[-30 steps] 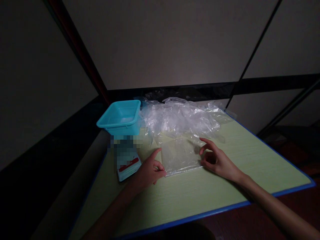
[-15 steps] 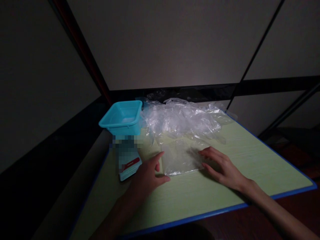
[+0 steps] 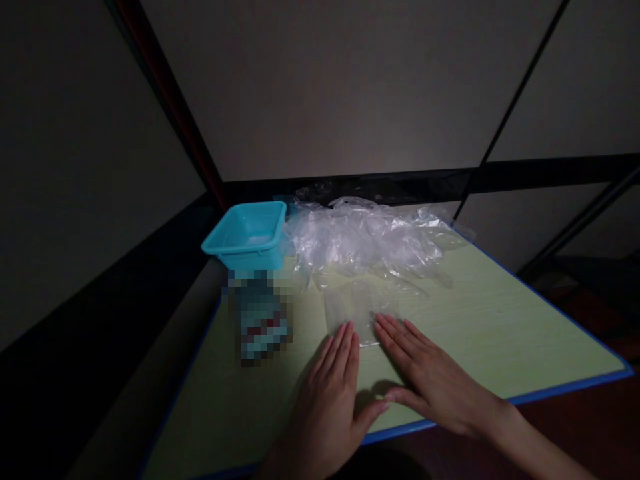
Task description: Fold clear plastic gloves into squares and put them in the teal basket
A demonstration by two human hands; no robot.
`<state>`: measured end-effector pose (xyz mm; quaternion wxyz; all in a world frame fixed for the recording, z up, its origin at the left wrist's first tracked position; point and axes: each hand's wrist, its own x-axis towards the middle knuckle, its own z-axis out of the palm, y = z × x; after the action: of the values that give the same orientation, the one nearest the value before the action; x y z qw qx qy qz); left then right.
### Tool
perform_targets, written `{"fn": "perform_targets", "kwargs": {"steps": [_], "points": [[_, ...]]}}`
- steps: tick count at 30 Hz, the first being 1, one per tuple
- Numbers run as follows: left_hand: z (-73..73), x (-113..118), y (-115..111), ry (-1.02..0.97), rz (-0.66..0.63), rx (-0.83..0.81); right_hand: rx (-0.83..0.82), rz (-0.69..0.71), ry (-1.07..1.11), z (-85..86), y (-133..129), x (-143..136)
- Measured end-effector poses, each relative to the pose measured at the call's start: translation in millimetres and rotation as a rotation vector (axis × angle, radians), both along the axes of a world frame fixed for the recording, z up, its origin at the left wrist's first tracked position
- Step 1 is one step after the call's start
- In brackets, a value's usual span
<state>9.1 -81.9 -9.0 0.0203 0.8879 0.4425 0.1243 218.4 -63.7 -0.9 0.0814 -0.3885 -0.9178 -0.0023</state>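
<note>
A clear plastic bag (image 3: 353, 307) lies flat on the light green table. My left hand (image 3: 333, 393) rests palm down with fingers stretched out, its fingertips over the bag's near left edge. My right hand (image 3: 425, 370) is also palm down and open, fingertips on the bag's near right part. The two thumbs meet, or nearly meet, close to the table's front edge. Neither hand grips anything. Behind the flat bag spreads a heap of crumpled clear plastic bags (image 3: 367, 233); where one ends and another begins is hard to tell.
A turquoise plastic basin (image 3: 245, 257) stands at the table's back left. In front of it lies a pixelated flat object (image 3: 263, 320) whose kind is hidden. The table (image 3: 500, 333) has a blue edge, and a pale panelled wall (image 3: 350, 87) rises behind it.
Both hands have come closer together and toward me. They were apart at the bag's two sides with fingers curved; now their fingers lie straight over its near edge.
</note>
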Motion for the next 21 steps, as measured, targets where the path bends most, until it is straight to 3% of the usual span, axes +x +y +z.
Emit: {"fn": "perform_targets", "kwargs": {"steps": [21], "points": [[2.4,-2.8,-0.8,0.038,-0.026,-0.115,-0.018,-0.032,0.014,-4.6,-7.3,3.4]]}}
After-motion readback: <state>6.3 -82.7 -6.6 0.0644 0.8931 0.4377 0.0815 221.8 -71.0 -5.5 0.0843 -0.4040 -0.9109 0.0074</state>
